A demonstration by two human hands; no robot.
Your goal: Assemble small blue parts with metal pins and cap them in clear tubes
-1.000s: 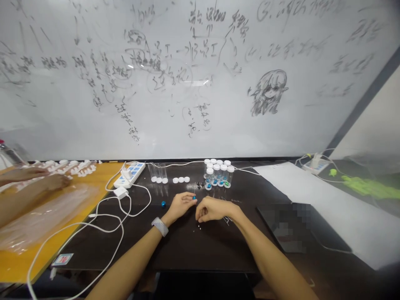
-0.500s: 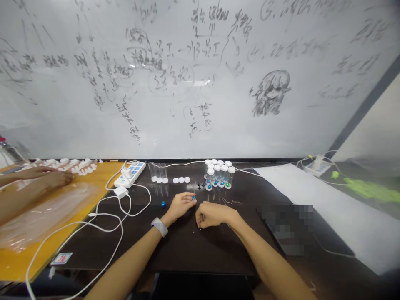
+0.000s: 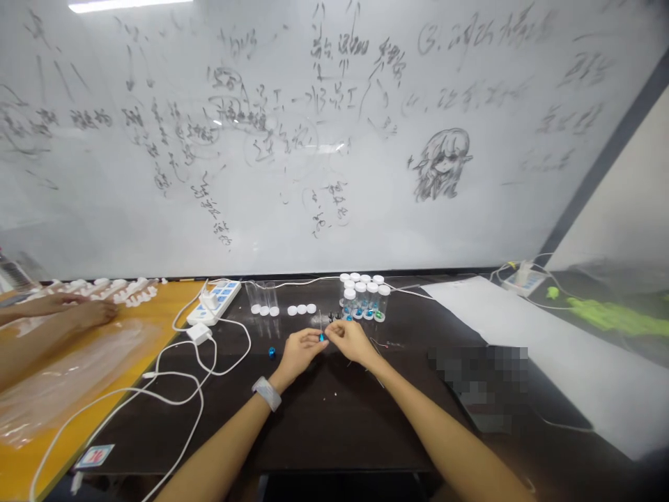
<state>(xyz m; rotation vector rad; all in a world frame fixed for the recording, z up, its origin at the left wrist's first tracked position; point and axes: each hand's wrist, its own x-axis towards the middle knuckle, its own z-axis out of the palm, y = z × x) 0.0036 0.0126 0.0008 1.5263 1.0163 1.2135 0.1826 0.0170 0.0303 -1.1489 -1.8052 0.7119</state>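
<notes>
Between the fingertips of my left hand (image 3: 300, 355) is a small shiny blue piece (image 3: 322, 338) with a thin upright pin or wire rising from it. My right hand (image 3: 351, 341) is closed in a pinch close beside that piece; whatever its fingertips hold is too small to make out. A blue ball-like piece (image 3: 272, 352) lies on the dark table left of my left hand. Just beyond my fingers are small black parts (image 3: 334, 316), partly covered by my right hand. Behind it stand several clear tubes with white caps (image 3: 372, 287), holding blue and green pieces.
Clear tubes (image 3: 265, 298) stand on white caps at the back, beside a few loose white caps (image 3: 302, 309). White cables run from a power strip (image 3: 219, 304). Thin wires (image 3: 379, 344) lie to the right, near a dark blurred object (image 3: 483, 387). Another person's hands (image 3: 88, 314) are over the yellow surface.
My right hand has risen from the table and moved up to the blue piece in my left hand. The view has tilted slightly upward.
</notes>
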